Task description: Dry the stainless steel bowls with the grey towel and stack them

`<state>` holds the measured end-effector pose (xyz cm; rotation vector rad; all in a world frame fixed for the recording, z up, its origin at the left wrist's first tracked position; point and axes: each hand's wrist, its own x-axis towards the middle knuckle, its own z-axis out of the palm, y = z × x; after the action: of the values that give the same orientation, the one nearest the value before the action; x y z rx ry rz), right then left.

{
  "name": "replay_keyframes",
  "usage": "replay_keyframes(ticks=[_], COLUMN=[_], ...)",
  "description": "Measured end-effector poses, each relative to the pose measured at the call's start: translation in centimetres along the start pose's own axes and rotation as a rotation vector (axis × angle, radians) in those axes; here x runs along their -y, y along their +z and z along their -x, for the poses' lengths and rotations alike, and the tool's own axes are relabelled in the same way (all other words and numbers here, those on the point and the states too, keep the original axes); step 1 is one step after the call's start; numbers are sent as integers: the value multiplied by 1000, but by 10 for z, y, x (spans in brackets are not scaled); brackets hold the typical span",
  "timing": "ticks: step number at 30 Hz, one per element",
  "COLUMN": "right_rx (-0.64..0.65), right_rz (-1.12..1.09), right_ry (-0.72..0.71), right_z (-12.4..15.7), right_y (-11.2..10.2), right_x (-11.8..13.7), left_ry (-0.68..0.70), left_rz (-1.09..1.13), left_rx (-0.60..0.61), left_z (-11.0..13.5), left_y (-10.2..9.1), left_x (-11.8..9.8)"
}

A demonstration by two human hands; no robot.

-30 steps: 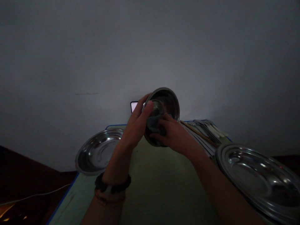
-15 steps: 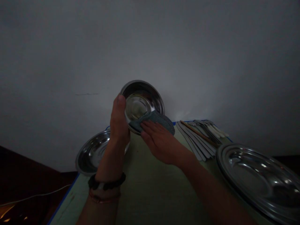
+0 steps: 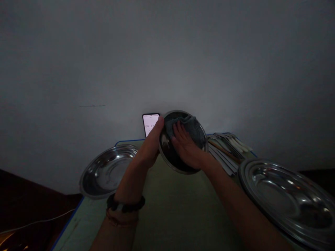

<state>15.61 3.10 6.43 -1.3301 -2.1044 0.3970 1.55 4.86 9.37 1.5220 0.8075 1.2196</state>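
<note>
My left hand [image 3: 151,144] grips the left rim of a shiny steel bowl [image 3: 167,148], thumb on the edge and its other fingers hidden behind. The bowl is tilted up above the table, its hollow facing me. Inside it, my right hand [image 3: 187,144] presses a grey-green cloth [image 3: 193,127] against the upper part of the inner wall. The fingers of that hand lie nearly flat over the cloth, holding it to the metal.
A larger steel basin [image 3: 104,174] sits at the table's left edge. Several knives and other cutlery [image 3: 222,158] lie at the back right, beside stacked steel plates [image 3: 277,198]. A phone [image 3: 148,123] with a lit timer leans on the wall behind the green table [image 3: 167,212].
The bowl has moved right and down, uncovering the phone behind it. My right hand and the cloth have shifted from the lower rim to the upper inside of the bowl.
</note>
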Motion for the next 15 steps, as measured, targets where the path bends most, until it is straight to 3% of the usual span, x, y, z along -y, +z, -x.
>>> replay_keyframes(ticks=[3,7,11,15], right_rx=[53,109,214,272], right_rz=[-211,-369,-485,-424], right_ry=[-80,-143,-219,-280], right_z=[2,8,11,13], right_y=[-8,-16,-17,-25], right_x=[17,37,40,42], left_ry=[-155,-127,-86,-68], left_rz=[121,109,142,199], left_rx=[46,25,-35,-70], left_z=[1,0,0,0], left_y=[-1,-4,-8,-12], left_x=[-3,-4,-5,-14])
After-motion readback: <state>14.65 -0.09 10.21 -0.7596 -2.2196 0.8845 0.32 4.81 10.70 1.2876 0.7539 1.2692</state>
